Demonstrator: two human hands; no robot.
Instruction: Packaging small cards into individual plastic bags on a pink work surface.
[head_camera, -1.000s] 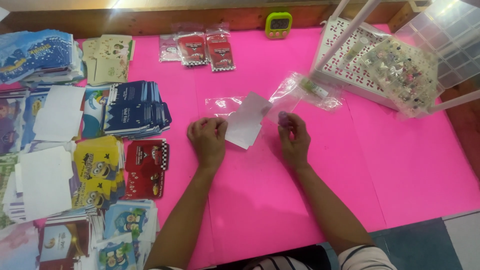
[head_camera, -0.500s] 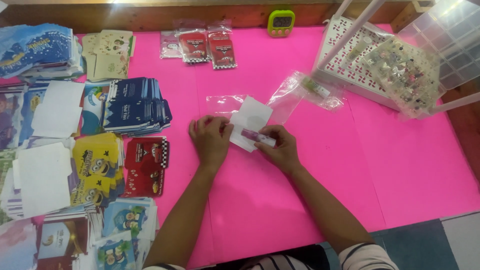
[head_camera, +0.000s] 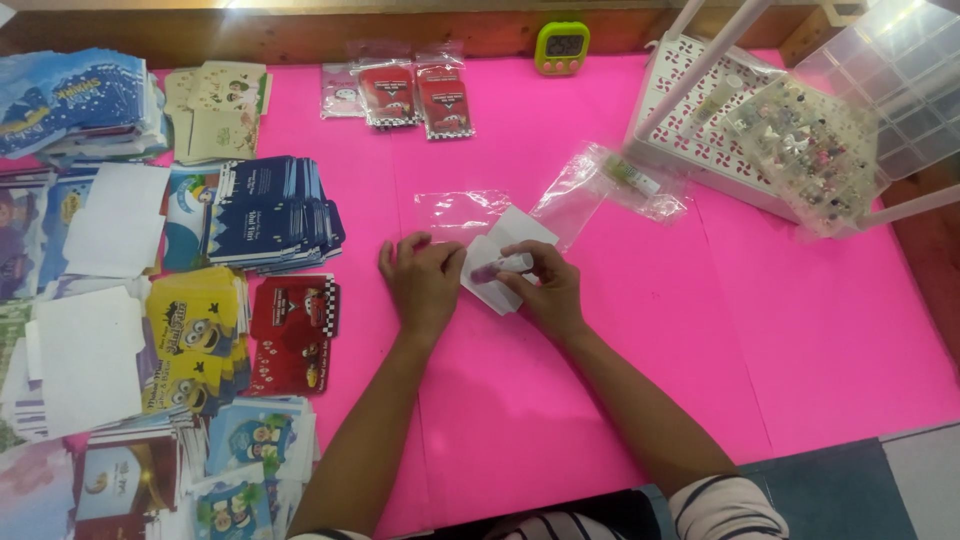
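Observation:
A white card (head_camera: 505, 243) lies on the pink table cover (head_camera: 560, 400) in front of me. My left hand (head_camera: 422, 285) presses on its left edge with curled fingers. My right hand (head_camera: 545, 290) holds a small tube with a purple end (head_camera: 500, 267) flat across the card. Just beyond the card lies an empty clear plastic sleeve (head_camera: 460, 210). A second clear bag (head_camera: 610, 185) with a small tube inside rests to the right of it.
Stacks of printed cards (head_camera: 270, 210) and yellow ones (head_camera: 190, 335) fill the left side. Packed red cards (head_camera: 420, 95) and a green timer (head_camera: 562, 45) sit at the back. A white basket (head_camera: 700, 130) and a clear compartment box (head_camera: 860, 110) stand at right.
My right hand came in from the right with the small tube and laid it across the white card. My left hand stayed at the card's left edge.

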